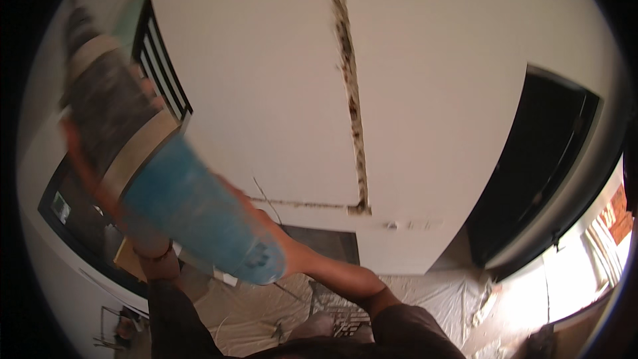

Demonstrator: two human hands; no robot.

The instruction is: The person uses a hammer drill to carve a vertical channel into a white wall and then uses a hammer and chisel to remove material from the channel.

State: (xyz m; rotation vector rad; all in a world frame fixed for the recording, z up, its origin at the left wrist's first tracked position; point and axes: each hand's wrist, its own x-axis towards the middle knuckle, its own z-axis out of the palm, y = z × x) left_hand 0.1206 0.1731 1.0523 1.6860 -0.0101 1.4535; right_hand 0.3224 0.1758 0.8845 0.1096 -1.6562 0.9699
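Observation:
A large rotary hammer drill with a dusty blue body and a dark front fills the left of the view, tilted up toward the far left. My left hand is wrapped round its dark front section, with fingertips showing on the far side. Behind the blue body, my right hand grips the rear of the drill; most of its fingers are hidden. Motion blurs the drill's tip. Ahead stands a white wall with a rough vertical groove cut into it, meeting a thinner horizontal groove low down.
Crumpled plastic sheeting covers the floor, and a metal rack-like thing stands near my feet. A black panel is at the right, beside bright light. Dark railing bars show at the left. Small wall fittings sit below the groove.

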